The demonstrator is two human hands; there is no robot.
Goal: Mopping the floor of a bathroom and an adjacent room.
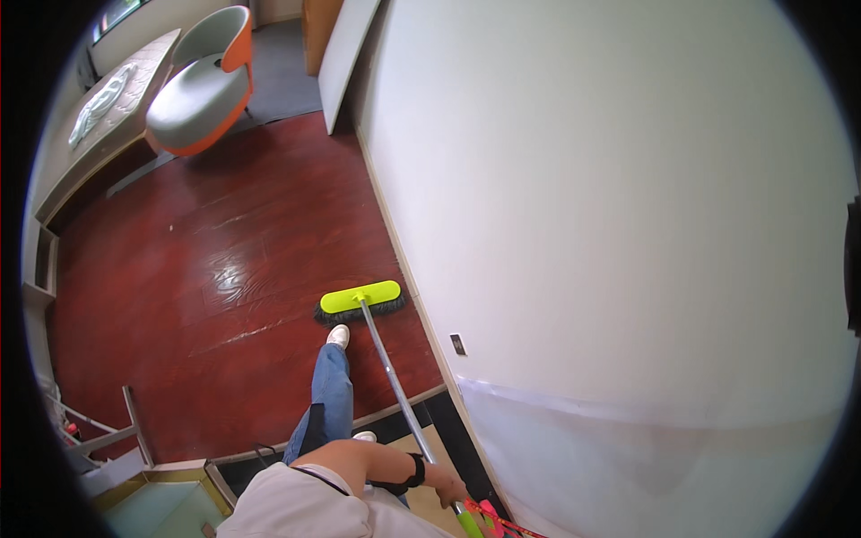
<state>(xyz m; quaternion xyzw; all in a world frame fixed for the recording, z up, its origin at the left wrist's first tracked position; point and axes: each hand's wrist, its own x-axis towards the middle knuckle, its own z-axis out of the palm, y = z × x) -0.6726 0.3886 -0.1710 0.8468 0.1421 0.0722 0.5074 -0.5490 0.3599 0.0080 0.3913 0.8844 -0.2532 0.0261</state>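
My left hand [449, 485] grips the metal pole [397, 387] of a push broom, with my bare arm crossing in front of my white shirt. The broom's lime-green head [360, 296] has dark bristles and rests on the dark red floor covering [269, 269], close to the wall. A green grip [469, 523] covers the lower end of the pole in view. What seems to be part of my right hand [485, 526] shows beside that grip, mostly cut off by the frame edge. A bright pink item and a red patterned strap [501, 516] lie near it.
A white wall [572, 202] with a low socket [458, 345] runs along the right. A leaning white panel [346, 60], a grey-and-orange chair [205, 87] and a mattress [128, 87] stand ahead. A metal frame [131, 427] stands at lower left. A wooden strip [403, 403] edges the red floor.
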